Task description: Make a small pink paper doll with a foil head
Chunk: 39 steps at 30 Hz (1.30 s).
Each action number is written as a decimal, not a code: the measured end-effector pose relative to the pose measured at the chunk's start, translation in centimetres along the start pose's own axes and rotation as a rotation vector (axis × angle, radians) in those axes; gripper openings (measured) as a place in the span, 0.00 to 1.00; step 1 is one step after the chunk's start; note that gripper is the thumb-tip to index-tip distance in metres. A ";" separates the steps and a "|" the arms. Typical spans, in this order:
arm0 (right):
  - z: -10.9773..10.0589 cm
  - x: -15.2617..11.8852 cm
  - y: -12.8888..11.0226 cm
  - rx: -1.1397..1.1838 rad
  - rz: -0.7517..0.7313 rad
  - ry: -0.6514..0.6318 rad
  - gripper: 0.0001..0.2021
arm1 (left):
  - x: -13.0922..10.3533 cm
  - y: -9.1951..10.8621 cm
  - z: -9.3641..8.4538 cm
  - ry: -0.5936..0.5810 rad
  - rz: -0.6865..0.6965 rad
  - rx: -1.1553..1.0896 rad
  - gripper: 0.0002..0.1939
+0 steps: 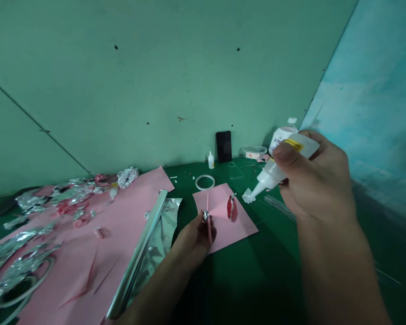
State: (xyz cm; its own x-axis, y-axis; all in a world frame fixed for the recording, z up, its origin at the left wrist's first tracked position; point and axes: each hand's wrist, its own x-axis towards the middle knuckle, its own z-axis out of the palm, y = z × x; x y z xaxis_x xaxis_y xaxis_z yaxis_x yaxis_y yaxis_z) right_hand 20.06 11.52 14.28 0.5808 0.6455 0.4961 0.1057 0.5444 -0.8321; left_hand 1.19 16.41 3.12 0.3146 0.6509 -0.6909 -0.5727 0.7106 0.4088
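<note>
My left hand (198, 237) is closed on a small foil-and-pink-paper piece (205, 216), with a thin pink strip running up and down through it. This piece is over a pink paper sheet (238, 232). A pink paper cone with a red, foil-edged end (232, 208) points right from it. My right hand (307, 167) is wrapped round a white squeeze bottle (270, 174) with a yellow label, tilted nozzle down to the left. The nozzle tip is at a small clear crumpled lump (248, 196) beside the sheet's right edge.
A foil roll (138, 253) lies left of my left hand on large pink paper (111, 225), with foil scraps (77, 192) further left. Behind stand a small bottle (211, 160), a phone (223, 146), a tape ring (205, 182), a plastic tub (254, 152) and a large bottle (280, 135).
</note>
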 end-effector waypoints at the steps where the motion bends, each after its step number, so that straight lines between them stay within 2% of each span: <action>1: 0.0 0.1 0.1 0.009 0.008 0.008 0.23 | 0.0 0.0 0.0 0.001 0.002 0.006 0.07; 5: 0.0 0.3 0.2 0.011 0.050 0.024 0.21 | -0.2 0.1 0.2 0.011 -0.002 0.002 0.07; 11: 0.3 0.4 -0.1 0.028 0.165 -0.069 0.15 | -0.3 0.0 0.2 0.033 -0.013 0.000 0.07; 18: 0.0 0.3 -0.2 0.056 0.164 -0.344 0.10 | -0.7 -0.2 0.3 -0.003 -0.048 -0.051 0.05; 23: -0.4 0.0 -0.6 0.201 0.185 -0.247 0.08 | -1.2 -0.3 0.7 -0.039 -0.067 -0.048 0.06; 28: -0.2 -0.4 -1.3 0.174 0.134 -0.211 0.10 | -1.6 -0.6 1.0 -0.048 0.031 -0.016 0.08; 39: 0.9 -0.4 0.3 0.173 0.187 -0.103 0.13 | -2.5 -0.7 1.3 -0.083 0.039 0.023 0.09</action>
State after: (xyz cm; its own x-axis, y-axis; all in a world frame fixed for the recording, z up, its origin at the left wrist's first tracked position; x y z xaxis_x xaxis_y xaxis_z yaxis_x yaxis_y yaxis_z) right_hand 19.11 11.87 14.07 0.4914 0.7897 0.3673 -0.1405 0.4881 -0.8614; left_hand 1.78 14.60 5.31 0.3548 0.6974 -0.6227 -0.5687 0.6896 0.4482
